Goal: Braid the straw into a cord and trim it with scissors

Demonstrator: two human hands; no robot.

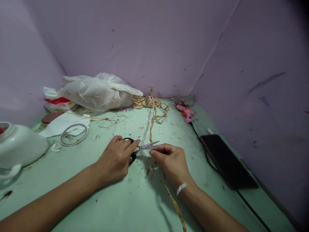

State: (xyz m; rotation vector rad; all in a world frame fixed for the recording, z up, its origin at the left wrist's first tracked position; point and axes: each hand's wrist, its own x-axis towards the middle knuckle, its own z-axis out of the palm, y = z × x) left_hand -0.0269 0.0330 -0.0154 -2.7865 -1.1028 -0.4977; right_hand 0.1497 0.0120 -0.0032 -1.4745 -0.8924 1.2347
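Scissors stood open at braided cord.
Left hand grasped the scissors; right hand pinched the cord with thumb and finger.

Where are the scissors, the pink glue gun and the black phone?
Scissors (142, 147), head view: on the pivot.
Pink glue gun (186, 111), head view: on its body.
Black phone (227, 161), head view: mid-screen.

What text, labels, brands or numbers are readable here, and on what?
None legible.
Red-and-white packet, back left: printed-looking red band and a small yellow mark; too blurred to read.
Pink glue gun: any lettering is too small to make out.
Phone: screen dark, no text showing.
Scissors: no marking I can make out.
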